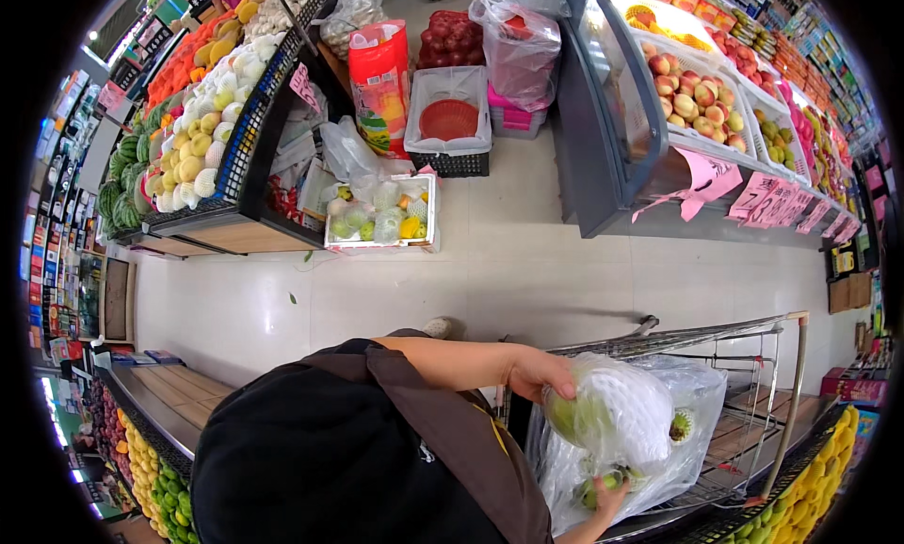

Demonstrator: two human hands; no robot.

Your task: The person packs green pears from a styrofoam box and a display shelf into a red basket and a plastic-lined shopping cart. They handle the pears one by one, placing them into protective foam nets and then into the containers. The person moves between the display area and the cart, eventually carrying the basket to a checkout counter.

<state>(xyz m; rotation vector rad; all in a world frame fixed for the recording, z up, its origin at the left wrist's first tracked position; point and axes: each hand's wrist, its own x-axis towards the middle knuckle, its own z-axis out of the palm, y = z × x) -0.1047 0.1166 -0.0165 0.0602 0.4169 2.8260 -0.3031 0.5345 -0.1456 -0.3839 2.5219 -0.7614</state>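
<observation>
Green round fruit in white foam net sleeve (612, 414): gripped from above by left hand (539, 373), fingers curled over its top, held above clear plastic bag of similar fruit (659, 450) in wire shopping cart (753, 393). Right hand (607, 502) supports bag from below, fingers partly hidden. Further off: white crate of netted fruit (381, 214) on floor.

The right hand (607, 502) is mostly hidden beneath the clear bag (650, 431) of green fruit.
</observation>
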